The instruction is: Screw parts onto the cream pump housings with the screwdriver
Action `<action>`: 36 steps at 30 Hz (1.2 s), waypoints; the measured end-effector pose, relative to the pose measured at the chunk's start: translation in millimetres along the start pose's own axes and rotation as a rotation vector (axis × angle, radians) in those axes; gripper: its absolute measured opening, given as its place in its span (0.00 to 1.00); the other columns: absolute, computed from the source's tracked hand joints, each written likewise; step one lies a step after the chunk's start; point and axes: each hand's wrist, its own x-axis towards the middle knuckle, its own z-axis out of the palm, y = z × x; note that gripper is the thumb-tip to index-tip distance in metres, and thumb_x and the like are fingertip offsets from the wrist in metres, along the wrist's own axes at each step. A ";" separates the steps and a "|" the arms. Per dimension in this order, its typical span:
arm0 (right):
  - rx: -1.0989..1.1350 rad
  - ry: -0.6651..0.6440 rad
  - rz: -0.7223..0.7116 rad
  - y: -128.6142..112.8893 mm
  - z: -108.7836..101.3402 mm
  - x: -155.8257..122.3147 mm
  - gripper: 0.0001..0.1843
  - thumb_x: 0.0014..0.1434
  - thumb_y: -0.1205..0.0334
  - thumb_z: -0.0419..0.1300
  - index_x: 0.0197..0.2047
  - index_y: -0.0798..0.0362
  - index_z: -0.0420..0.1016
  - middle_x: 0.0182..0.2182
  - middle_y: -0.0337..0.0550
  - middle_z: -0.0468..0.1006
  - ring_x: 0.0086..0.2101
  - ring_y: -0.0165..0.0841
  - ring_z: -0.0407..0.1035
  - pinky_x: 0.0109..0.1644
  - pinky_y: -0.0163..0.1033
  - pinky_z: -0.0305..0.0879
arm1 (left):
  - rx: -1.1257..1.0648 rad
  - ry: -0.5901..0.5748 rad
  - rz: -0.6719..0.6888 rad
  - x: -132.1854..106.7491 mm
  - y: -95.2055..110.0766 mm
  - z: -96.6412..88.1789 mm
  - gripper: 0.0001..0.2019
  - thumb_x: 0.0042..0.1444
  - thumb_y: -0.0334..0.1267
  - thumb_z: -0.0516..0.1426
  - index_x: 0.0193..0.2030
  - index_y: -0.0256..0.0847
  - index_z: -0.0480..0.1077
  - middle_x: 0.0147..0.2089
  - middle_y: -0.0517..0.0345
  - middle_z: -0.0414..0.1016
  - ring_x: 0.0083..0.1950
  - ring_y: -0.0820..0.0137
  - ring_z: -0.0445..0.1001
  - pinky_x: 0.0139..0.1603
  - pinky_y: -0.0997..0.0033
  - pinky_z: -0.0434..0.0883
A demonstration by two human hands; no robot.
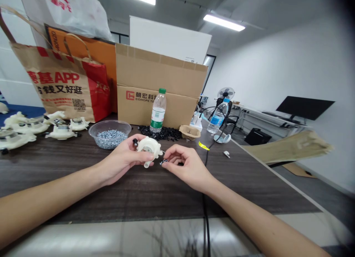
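Now the left hand (120, 161) is cradling a white plastic housing (148, 149) above the dark surface (69, 175), while the right hand (188, 167) is pinching a small dark fastener (163, 161) right beside it

White plastic housing (148, 148); blue-grey screws (111, 139) in clear bowl (110, 122); black pellets (158, 133), probably plastic; green bottle cap (162, 90); red-and-tan paper bag (66, 83).

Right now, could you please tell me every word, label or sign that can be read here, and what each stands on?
Paper bag: "APP" and "钱又好逛", plus a QR code.
Cardboard box: "朝宏科" and "COHOPE TE", cut off by the bottle.
Water bottle: label too small to read.
Orange box: print too blurred.
White plastic bag: red characters, cut off.
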 end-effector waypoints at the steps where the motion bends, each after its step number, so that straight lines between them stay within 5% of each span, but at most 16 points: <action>1: 0.005 0.011 -0.005 0.2 -0.4 0.4 0.07 0.51 0.60 0.66 0.32 0.51 0.73 0.24 0.34 0.73 0.24 0.27 0.65 0.28 0.34 0.64 | 0.009 0.005 0.016 0.2 -0.1 0.1 0.22 0.42 0.32 0.69 0.43 0.40 0.66 0.40 0.55 0.74 0.38 0.67 0.74 0.42 0.63 0.75; 11: 0.068 0.054 -0.042 -0.4 -2.7 2.5 0.07 0.50 0.62 0.66 0.34 0.51 0.73 0.26 0.33 0.74 0.26 0.26 0.66 0.30 0.33 0.64 | 0.104 0.013 0.128 -2.7 -0.4 3.6 0.26 0.38 0.30 0.70 0.43 0.40 0.65 0.39 0.58 0.74 0.39 0.67 0.74 0.40 0.68 0.70; 21: 0.077 0.061 -0.078 -2.4 -3.7 2.0 0.06 0.50 0.63 0.67 0.33 0.52 0.76 0.28 0.35 0.77 0.28 0.28 0.69 0.34 0.35 0.66 | 0.128 0.009 0.147 -2.5 -3.1 3.6 0.28 0.37 0.30 0.71 0.45 0.41 0.64 0.46 0.56 0.74 0.42 0.68 0.74 0.43 0.69 0.70; 36: 0.222 -0.003 -0.040 -1.1 -5.9 3.9 0.04 0.54 0.64 0.64 0.35 0.52 0.79 0.24 0.36 0.77 0.24 0.27 0.70 0.28 0.33 0.68 | 0.131 -0.004 0.112 -2.0 -5.3 2.5 0.28 0.39 0.32 0.71 0.46 0.41 0.64 0.41 0.58 0.74 0.39 0.68 0.74 0.40 0.68 0.71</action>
